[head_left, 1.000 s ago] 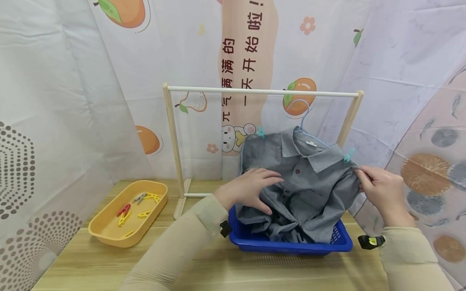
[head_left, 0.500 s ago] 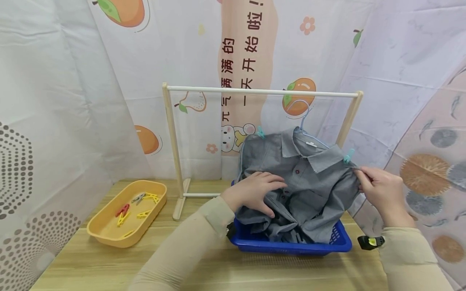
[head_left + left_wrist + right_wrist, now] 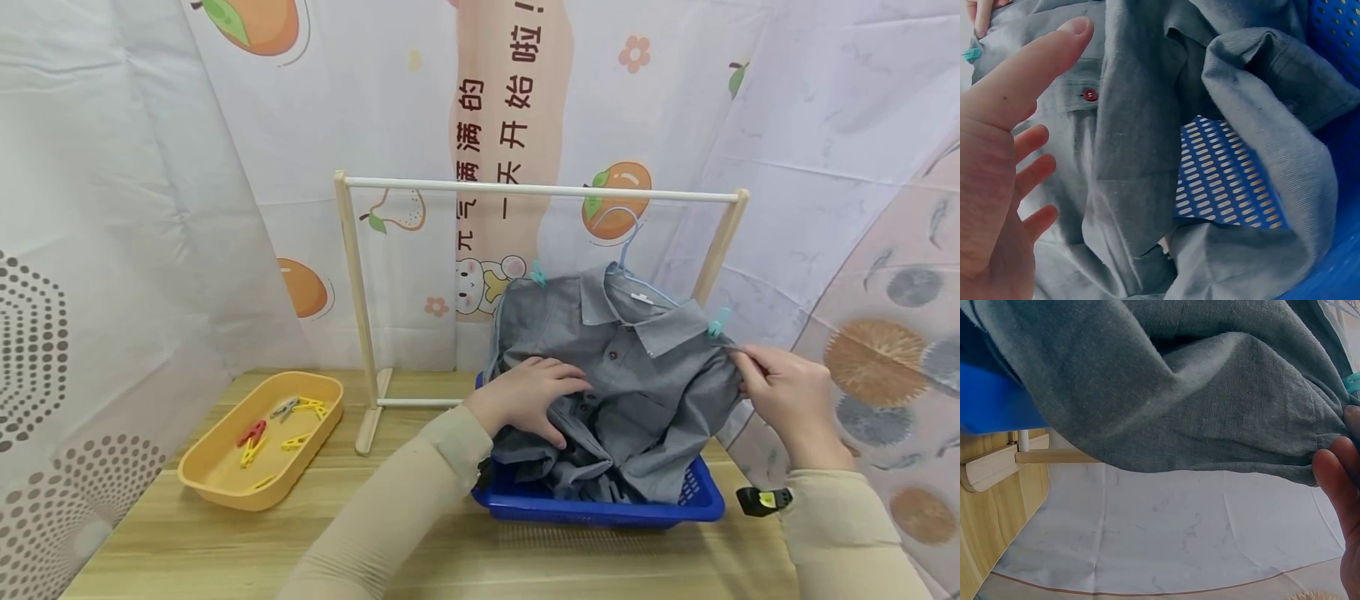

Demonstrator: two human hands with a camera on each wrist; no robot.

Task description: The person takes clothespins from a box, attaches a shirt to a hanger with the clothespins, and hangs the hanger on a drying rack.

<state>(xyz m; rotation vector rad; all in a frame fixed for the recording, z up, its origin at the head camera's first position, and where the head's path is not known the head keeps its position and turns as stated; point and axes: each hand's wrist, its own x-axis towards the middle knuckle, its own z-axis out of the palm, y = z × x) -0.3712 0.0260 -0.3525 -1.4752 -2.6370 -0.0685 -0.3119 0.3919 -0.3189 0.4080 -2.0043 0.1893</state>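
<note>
A grey button-up shirt (image 3: 648, 383) sits on a light blue hanger (image 3: 626, 242), its lower part bunched in a blue plastic basket (image 3: 600, 510). Teal clothespins stand at its two shoulders, one on the left (image 3: 537, 274) and one on the right (image 3: 718, 323). My right hand (image 3: 791, 396) pinches the shirt's cloth just below the right clothespin; the right wrist view shows the fingertips (image 3: 1332, 472) at the sleeve's edge. My left hand (image 3: 528, 398) is over the shirt front, thumb and fingers spread apart. In the left wrist view a red button (image 3: 1090, 95) shows beyond the thumb.
A wooden rack (image 3: 350, 275) with a white top bar (image 3: 480, 187) stands behind the basket. At the left of the wooden table (image 3: 420, 550) lies a yellow tray (image 3: 217, 492) with several clothespins (image 3: 255, 437), yellow, red and grey. Printed curtains (image 3: 397, 100) hang behind.
My left hand has shifted slightly to the right over the shirt front, its fingers still spread. My right hand keeps its pinch on the shirt in the same place.
</note>
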